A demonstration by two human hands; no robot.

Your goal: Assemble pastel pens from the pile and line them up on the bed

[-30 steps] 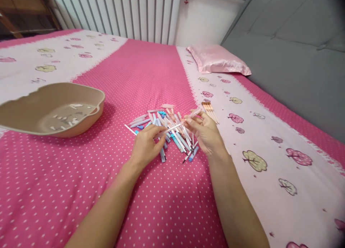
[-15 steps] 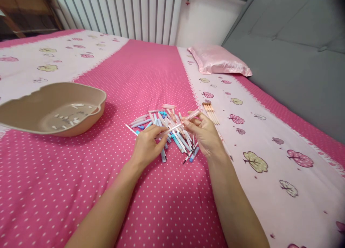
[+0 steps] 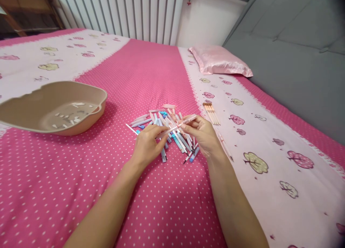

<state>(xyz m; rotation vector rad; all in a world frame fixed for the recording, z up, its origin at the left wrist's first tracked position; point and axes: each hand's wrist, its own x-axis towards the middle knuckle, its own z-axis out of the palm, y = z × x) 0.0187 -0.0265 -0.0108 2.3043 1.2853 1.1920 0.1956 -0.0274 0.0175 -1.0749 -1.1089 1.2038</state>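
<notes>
My left hand pinches the lower left end of a thin whitish pen part. My right hand is closed on a clear pinkish pen barrel, which lines up with that part, the two meeting between my hands. Beneath them lies a loose pile of pen parts in pink, blue and white on the dotted pink bedspread. Beyond my right hand, several peach-coloured pens lie side by side. A clear pinkish pen rests just right of my right wrist.
A beige basin with several small white pieces in it stands at the left. A pink pillow lies at the back right against a grey headboard. Behind the bed is a white radiator.
My right hand has turned slightly, so the pink barrel now lies lower and more in line with the whitish part. My left hand has hardly moved.
</notes>
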